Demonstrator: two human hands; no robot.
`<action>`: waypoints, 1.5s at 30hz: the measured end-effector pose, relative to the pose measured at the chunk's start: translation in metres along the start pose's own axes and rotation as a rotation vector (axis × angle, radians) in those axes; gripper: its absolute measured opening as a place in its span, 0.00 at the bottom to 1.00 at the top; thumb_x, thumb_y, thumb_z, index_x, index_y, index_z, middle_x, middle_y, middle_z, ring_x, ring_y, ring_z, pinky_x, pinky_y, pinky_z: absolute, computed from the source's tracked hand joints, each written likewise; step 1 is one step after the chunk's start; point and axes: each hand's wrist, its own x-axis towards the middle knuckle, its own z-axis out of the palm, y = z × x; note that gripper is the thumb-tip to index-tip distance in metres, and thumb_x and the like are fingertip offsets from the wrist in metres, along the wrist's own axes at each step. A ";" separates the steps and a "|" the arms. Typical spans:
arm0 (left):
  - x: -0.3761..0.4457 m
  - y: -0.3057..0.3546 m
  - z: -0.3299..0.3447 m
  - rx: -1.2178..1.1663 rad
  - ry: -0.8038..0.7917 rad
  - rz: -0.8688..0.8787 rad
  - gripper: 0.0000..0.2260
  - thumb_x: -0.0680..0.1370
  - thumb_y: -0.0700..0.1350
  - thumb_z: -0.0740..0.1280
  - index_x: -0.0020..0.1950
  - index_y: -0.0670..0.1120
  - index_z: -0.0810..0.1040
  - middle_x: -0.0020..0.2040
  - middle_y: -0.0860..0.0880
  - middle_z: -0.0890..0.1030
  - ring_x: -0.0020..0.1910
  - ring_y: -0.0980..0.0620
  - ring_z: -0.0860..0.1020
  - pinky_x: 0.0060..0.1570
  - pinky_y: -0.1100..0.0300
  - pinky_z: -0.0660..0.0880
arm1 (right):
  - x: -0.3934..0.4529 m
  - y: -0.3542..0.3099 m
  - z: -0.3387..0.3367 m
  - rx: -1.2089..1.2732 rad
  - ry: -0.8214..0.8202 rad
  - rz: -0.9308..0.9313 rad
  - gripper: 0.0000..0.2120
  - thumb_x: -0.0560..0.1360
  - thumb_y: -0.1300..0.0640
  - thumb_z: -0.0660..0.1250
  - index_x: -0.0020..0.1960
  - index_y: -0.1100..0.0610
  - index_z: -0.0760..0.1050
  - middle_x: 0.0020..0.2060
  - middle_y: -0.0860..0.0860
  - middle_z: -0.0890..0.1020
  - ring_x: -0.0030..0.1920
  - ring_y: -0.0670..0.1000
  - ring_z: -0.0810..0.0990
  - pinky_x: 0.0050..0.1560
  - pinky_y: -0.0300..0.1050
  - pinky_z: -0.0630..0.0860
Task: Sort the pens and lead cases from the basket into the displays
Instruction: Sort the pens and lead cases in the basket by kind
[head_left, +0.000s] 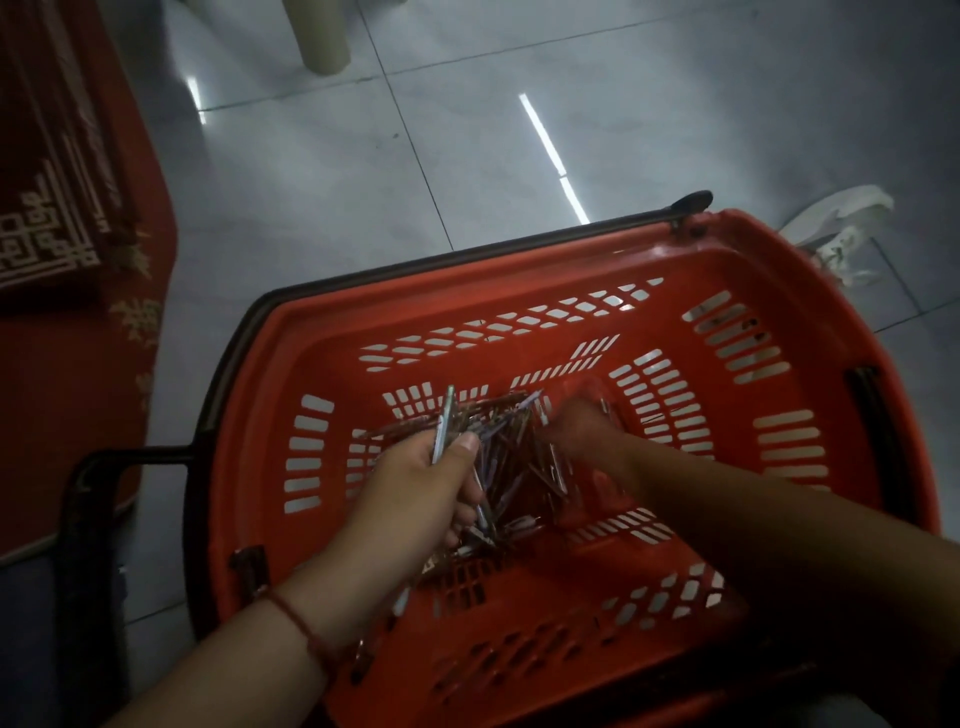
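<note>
From the head camera, a red slotted basket (810, 291) stood on grey floor tiles (467, 130), with a heap of pens (514, 467) lying loose on its bottom. The left hand (415, 493) had its fingers and thumb curled round a small bunch of pens (444, 426) that stuck up above the heap. The right hand (582, 426) reached down into the pile, blurred and in shadow, so its grip could not be told.

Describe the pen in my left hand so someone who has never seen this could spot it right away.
Find the red plastic basket on the tiled floor. Over its heap of pens, the left hand grips a silvery pen. Unlike the others, it is lifted, pointing up and away.
</note>
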 end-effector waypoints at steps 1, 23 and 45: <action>-0.001 0.004 0.000 -0.047 -0.004 -0.012 0.10 0.83 0.50 0.61 0.53 0.46 0.79 0.34 0.49 0.82 0.32 0.50 0.79 0.29 0.59 0.73 | -0.013 -0.006 -0.007 0.009 -0.039 -0.066 0.11 0.81 0.53 0.63 0.56 0.60 0.77 0.51 0.55 0.83 0.51 0.51 0.83 0.47 0.41 0.79; -0.064 0.053 0.013 -0.165 -0.140 0.230 0.14 0.83 0.53 0.58 0.58 0.46 0.77 0.51 0.45 0.84 0.49 0.45 0.84 0.46 0.51 0.81 | -0.264 -0.017 -0.017 1.087 -0.160 -0.318 0.06 0.76 0.57 0.71 0.53 0.56 0.81 0.45 0.52 0.86 0.40 0.46 0.82 0.41 0.41 0.78; -0.038 0.016 -0.007 0.021 0.058 0.116 0.10 0.84 0.49 0.56 0.51 0.49 0.76 0.36 0.49 0.76 0.31 0.53 0.72 0.29 0.61 0.67 | -0.114 0.022 -0.052 0.264 0.178 -0.091 0.06 0.80 0.55 0.67 0.49 0.59 0.78 0.42 0.54 0.81 0.38 0.48 0.79 0.33 0.38 0.73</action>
